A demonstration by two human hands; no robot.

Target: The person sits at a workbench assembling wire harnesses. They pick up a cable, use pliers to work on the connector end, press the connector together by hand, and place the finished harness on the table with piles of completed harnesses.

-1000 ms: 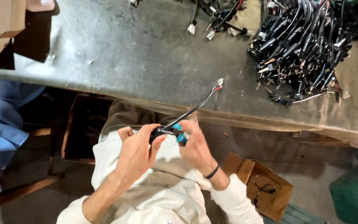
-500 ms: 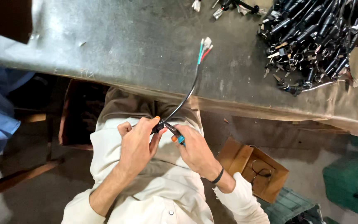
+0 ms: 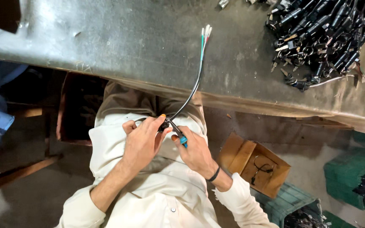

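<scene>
Lying open on the floor at lower right, a brown cardboard box [image 3: 254, 162], holding a small coil of thin dark wire [image 3: 262, 168]. Standing just beside it, a green plastic crate [image 3: 290, 202], its dark contents too blurred to tell. Sitting at the right edge, a second green crate [image 3: 346, 179], carrying black parts. Resting along the top, a grey metal workbench [image 3: 106, 46], bearing a heap of black cable pieces [image 3: 322, 38] at its right end.

Curling around the black cable with green, white and red wire ends [image 3: 193, 86] at its lower end, over the lap, the left hand [image 3: 140, 143], wrist bent inward, thumb up. Pinching a small tool with a blue handle [image 3: 179, 134] against that cable end, the right hand [image 3: 195, 152], closed, wearing a dark wristband. Arching up from both hands, the cable, its coloured tips lying over the workbench.
</scene>
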